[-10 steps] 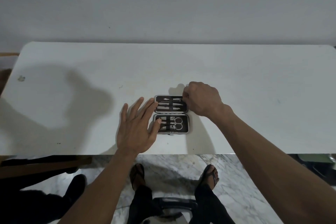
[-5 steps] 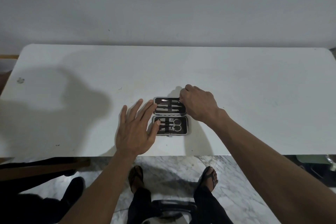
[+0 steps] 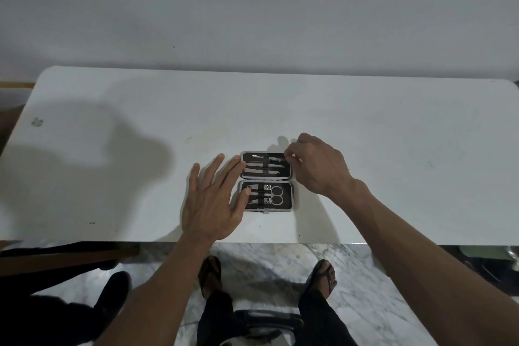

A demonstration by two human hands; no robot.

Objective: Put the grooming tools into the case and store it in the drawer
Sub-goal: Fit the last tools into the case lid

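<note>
A small black grooming case (image 3: pixel 291 177) with a silver rim lies open flat on the white table (image 3: pixel 393 149), near its front edge. Slim metal tools (image 3: pixel 265 166) sit strapped in the far half; scissors (image 3: pixel 276 195) and clippers sit in the near half. My left hand (image 3: pixel 213 202) lies flat with fingers spread at the case's left side, thumb tip on the near half. My right hand (image 3: pixel 317 166) is at the far half's right end, fingertips pinched at the end of the top tool. The drawer is not in view.
The table reaches a plain wall at the back. Below its front edge lie marble floor, my sandalled feet (image 3: pixel 323 275) and a dark stool (image 3: pixel 264 323). A brown wooden piece (image 3: pixel 70 255) runs under the table's left front. A small stain (image 3: pixel 36 121) marks the table's far left.
My right hand has shifted slightly right and lifted off the far half, uncovering its tools; its fingertips now pinch at the top tool's end. My left hand has stayed in place.
</note>
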